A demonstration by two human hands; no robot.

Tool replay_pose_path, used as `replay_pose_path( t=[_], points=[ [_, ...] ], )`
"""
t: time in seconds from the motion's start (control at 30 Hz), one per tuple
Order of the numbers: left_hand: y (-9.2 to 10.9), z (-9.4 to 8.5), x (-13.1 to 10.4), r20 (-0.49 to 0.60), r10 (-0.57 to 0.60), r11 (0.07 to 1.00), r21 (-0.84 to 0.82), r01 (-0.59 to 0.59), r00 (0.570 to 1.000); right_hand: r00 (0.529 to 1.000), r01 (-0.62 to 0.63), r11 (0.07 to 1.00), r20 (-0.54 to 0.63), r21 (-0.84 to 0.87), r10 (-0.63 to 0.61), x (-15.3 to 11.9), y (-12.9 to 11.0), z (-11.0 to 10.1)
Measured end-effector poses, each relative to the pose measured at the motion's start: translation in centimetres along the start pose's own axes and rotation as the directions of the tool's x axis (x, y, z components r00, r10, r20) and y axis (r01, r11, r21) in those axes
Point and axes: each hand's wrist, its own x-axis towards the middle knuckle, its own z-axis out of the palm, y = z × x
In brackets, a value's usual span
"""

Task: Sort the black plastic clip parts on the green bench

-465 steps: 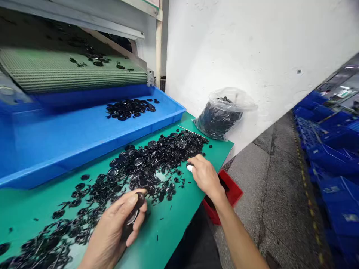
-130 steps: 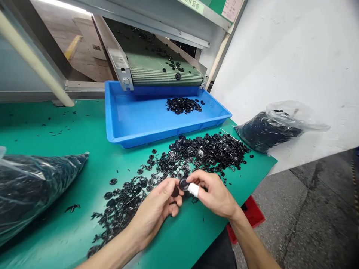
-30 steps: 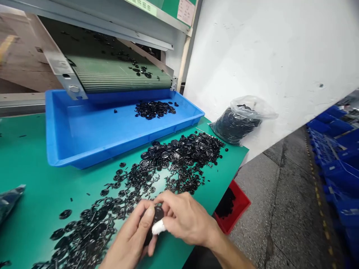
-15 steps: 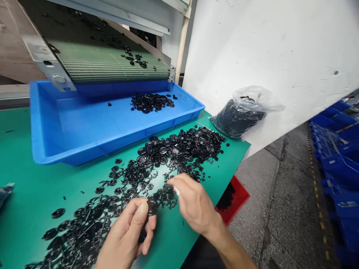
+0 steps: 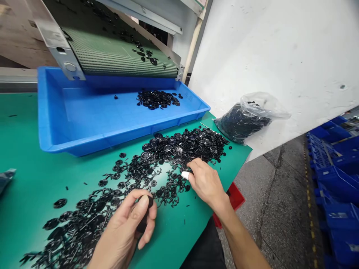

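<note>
Between thumb and fingers, my left hand (image 5: 127, 224) grips black round plastic caps (image 5: 147, 201). One cap sits at the fingertips, and more dark pieces show lower in the partly hidden palm. At the near side of a heap of black plastic parts (image 5: 193, 144), my right hand (image 5: 206, 183) reaches down with thumb and forefinger a little apart. A white cover wraps the tip of its thumb. Loose discs and small branched pieces (image 5: 171, 188) lie just beside these fingers. Another long spread of black parts (image 5: 81, 228) runs along the green tabletop (image 5: 174, 235) left of my left hand.
A blue tray (image 5: 92, 140) holding a small pile of black parts stands under the end of a green conveyor belt (image 5: 120, 61). A clear bag (image 5: 241, 121) full of dark parts leans by the white wall (image 5: 260, 48). A red bin (image 5: 235, 196) sits below the table's right edge.
My right hand has moved right and forward along the heap. The cap in my left hand has turned and sits deeper between the fingers. The view has shifted slightly.
</note>
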Motion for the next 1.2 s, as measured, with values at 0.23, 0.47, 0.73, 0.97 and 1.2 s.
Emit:
replay_pose_path(
  t=[0.23, 0.47, 0.73, 0.97, 1.2],
  points=[
    [-0.1, -0.4, 0.1, 0.133, -0.011, 0.999, 0.036, 0.006, 0.991, 0.979, 0.107, 0.988, 0.161, 0.112, -0.124, 1.1, 0.0, -0.5],
    [0.1, -0.3, 0.3, 0.087, 0.002, 0.997, -0.074, 0.005, 0.996, 0.989, 0.088, 0.913, 0.075, 0.399, -0.128, 1.5, 0.8, 0.4],
    [-0.3, -0.5, 0.5, 0.125, 0.009, 1.0, 0.02, -0.011, 0.992, 0.987, 0.142, 0.725, -0.154, 0.674, -0.05, 0.4, -0.9, 0.8],
    [-0.5, -0.5, 0.6, 0.105, 0.086, 0.996, 0.01, -0.087, 0.991, 0.991, 0.047, 0.638, 0.044, 0.768, -0.126, -2.1, -4.1, 0.7],
    [-0.3, -0.4, 0.4, 0.159, 0.126, 0.966, 0.205, -0.157, 0.979, 0.896, 0.345, 0.728, 0.024, 0.593, -0.444, -3.0, -4.2, -0.8]
  ],
)
